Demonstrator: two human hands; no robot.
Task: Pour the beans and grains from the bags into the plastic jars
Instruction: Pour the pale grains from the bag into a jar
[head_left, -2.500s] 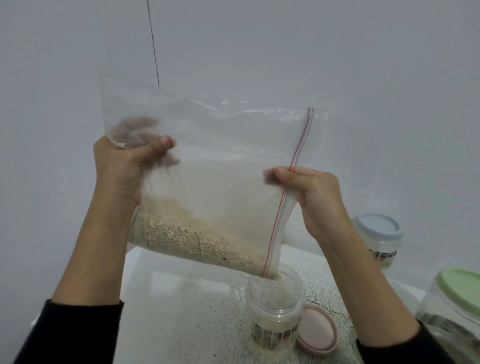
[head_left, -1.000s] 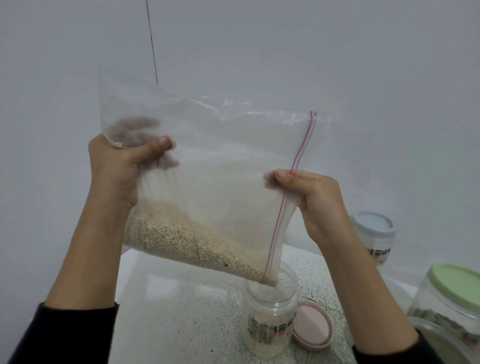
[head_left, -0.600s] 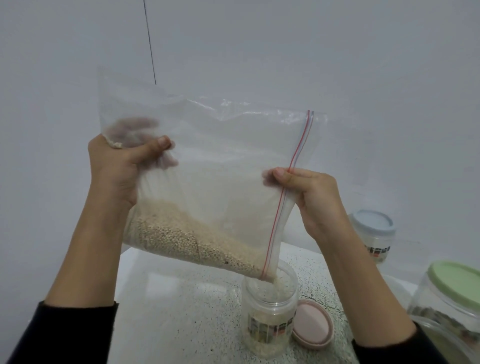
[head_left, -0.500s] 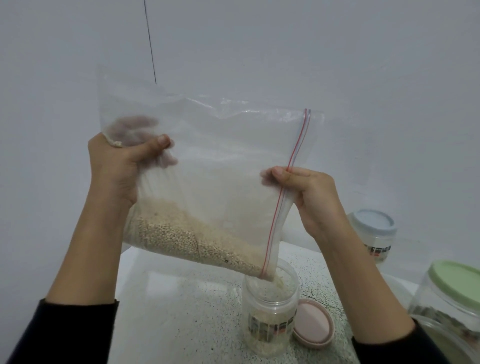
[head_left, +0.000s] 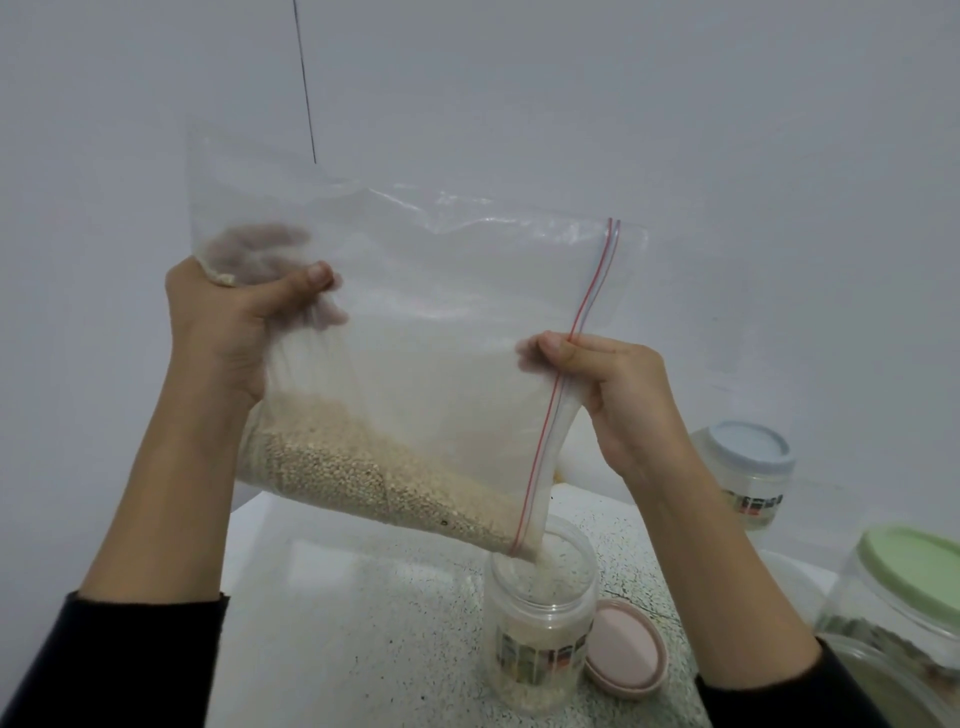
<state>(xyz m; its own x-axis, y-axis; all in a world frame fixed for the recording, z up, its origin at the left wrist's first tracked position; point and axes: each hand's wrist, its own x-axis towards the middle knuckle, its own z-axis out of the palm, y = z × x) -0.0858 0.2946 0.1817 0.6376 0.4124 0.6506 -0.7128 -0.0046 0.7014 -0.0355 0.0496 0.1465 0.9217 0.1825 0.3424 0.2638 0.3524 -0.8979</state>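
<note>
Grains (head_left: 363, 473), pale beige and small, are being held in the low corner of a large clear plastic zip bag (head_left: 415, 322) that is being kept tilted above the speckled white table (head_left: 363, 623). The bag's bunched closed end is being gripped by the left hand (head_left: 228, 332), while its red-lined zip edge is being pinched by the right hand (head_left: 618, 395). Its lowest corner is being aimed into the open clear plastic jar (head_left: 540, 623), just beside which a round pink lid (head_left: 626, 654) is lying.

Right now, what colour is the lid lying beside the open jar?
Pink lid, seen in the head view.
</note>
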